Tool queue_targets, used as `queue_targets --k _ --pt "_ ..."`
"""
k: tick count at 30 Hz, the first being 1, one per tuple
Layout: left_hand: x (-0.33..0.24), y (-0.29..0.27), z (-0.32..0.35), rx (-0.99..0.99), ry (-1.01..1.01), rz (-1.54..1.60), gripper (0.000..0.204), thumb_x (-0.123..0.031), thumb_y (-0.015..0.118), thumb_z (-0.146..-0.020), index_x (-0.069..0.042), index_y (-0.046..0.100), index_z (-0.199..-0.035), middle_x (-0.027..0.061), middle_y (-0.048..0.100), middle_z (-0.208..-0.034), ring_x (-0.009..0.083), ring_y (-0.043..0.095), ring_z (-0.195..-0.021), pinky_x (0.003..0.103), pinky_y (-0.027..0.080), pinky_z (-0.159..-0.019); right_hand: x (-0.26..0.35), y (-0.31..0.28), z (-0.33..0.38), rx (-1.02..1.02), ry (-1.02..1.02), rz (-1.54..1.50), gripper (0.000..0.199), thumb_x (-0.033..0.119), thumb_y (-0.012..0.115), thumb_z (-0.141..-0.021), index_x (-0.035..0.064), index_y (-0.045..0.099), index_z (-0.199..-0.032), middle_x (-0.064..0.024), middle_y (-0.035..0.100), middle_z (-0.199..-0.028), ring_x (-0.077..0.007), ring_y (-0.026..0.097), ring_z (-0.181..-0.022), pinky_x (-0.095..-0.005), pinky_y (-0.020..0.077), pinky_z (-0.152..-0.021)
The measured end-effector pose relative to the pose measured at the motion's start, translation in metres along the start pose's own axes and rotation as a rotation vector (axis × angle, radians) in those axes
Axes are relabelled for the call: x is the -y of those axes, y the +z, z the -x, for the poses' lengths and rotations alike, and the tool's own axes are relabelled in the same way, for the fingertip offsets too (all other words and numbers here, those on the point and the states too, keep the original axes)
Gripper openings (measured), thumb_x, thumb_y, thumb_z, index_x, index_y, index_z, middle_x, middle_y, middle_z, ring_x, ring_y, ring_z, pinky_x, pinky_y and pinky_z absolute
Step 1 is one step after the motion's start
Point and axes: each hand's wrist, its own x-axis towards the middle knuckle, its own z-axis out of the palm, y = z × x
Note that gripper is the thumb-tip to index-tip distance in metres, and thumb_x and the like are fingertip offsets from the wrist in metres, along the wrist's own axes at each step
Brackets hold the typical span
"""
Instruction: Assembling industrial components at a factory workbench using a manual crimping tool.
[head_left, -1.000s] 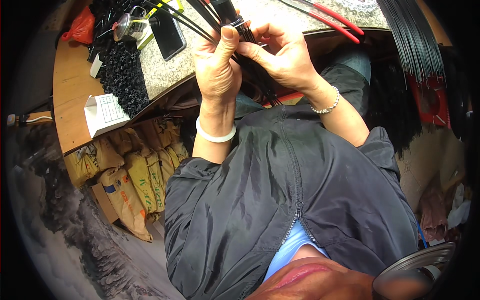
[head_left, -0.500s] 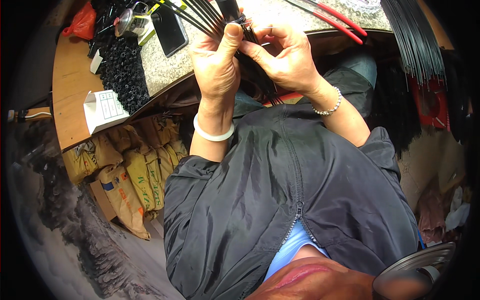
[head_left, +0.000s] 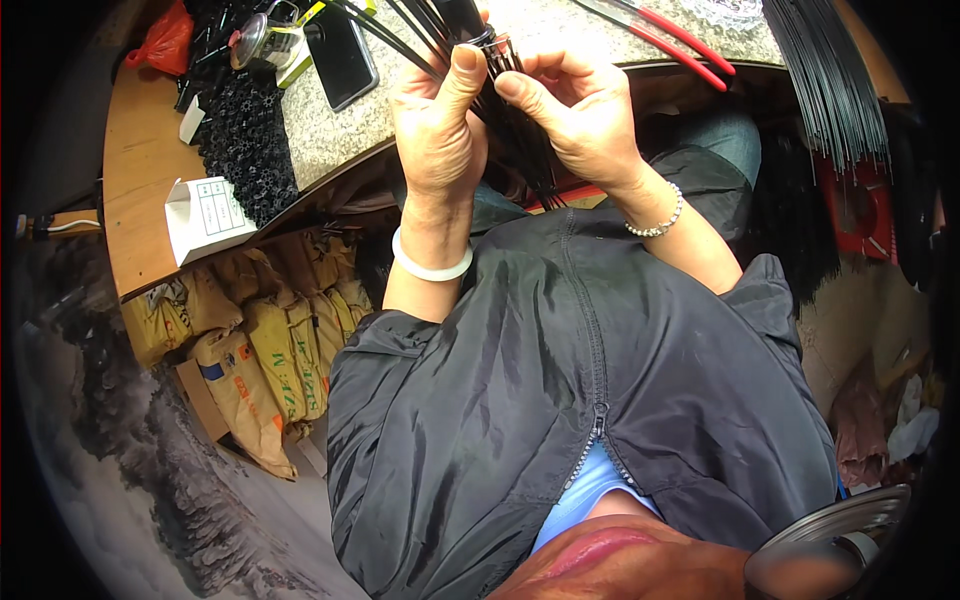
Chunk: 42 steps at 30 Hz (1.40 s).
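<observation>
Close to the table's front edge I hold a black umbrella frame, its thin ribs fanning out from a dark hub. My left hand is closed around the hub, with the thumb pressed along its near side. Some ribs stick out past this hand to the upper left, while others hang down between both hands. At the ribs just right of the hub, my right hand pinches with thumb and fingers. Its fingertips are partly hidden behind the ribs.
A phone, a glass pot, a heap of small black parts and a white box lie left. Red-handled pliers and a glass dish are behind. Black rods overhang at right. Sacks stand below.
My right thumb has shifted slightly right and the ribs by the hub are spread more visibly. My left hand keeps its hold, moved slightly right.
</observation>
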Motion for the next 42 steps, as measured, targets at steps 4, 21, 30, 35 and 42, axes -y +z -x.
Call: queue_targets --k 4,21,30,35,42 --pt "0.0 -0.002 -0.001 0.01 -0.02 0.01 0.037 -0.018 0.058 -0.086 0.004 0.049 -0.114 0.0107 0.06 -0.097 0.017 0.059 -0.087 0.029 0.048 -0.082 0.005 -0.001 -0.002 0.002 0.097 -0.006 0.013 0.001 0.064 -0.08 -0.0017 0.061 -0.092 -0.0045 0.064 -0.087 -0.0078 0.059 -0.079 -0.0207 0.0486 -0.074" --pt "0.006 0.006 -0.002 -0.009 0.009 0.015 0.038 -0.022 0.057 -0.087 0.004 0.049 -0.113 0.0106 0.06 -0.096 0.0167 0.059 -0.086 0.028 0.047 -0.082 0.003 -0.002 -0.007 0.06 0.17 0.062 0.011 0.008 0.058 -0.086 0.0002 0.06 -0.094 -0.0001 0.061 -0.085 -0.0048 0.054 -0.076 -0.0186 0.0446 -0.07" --pt "0.006 0.007 -0.001 -0.005 -0.006 0.014 0.038 -0.023 0.057 -0.087 0.003 0.049 -0.113 0.0098 0.059 -0.097 0.0172 0.059 -0.087 0.03 0.047 -0.082 0.001 -0.007 -0.01 0.081 0.261 -0.057 0.013 0.008 0.059 -0.086 -0.0004 0.06 -0.096 -0.0004 0.062 -0.088 -0.005 0.055 -0.08 -0.0192 0.0455 -0.075" --pt "0.008 0.003 -0.004 -0.027 0.023 0.013 0.038 -0.023 0.056 -0.087 0.003 0.048 -0.114 0.0089 0.059 -0.099 0.017 0.058 -0.088 0.03 0.047 -0.083 -0.002 -0.009 -0.011 0.092 0.213 -0.067 0.013 0.007 0.06 -0.085 -0.0003 0.06 -0.096 -0.001 0.062 -0.089 -0.0056 0.056 -0.081 -0.0194 0.0457 -0.075" --pt "0.004 0.004 -0.003 0.002 -0.028 0.062 0.038 -0.024 0.053 -0.089 0.003 0.047 -0.115 0.0102 0.06 -0.098 0.0178 0.059 -0.088 0.03 0.048 -0.082 0.001 -0.008 -0.008 0.083 0.255 -0.09 0.013 0.006 0.06 -0.084 -0.0003 0.06 -0.096 -0.0011 0.062 -0.089 -0.0054 0.056 -0.081 -0.0192 0.0455 -0.075"
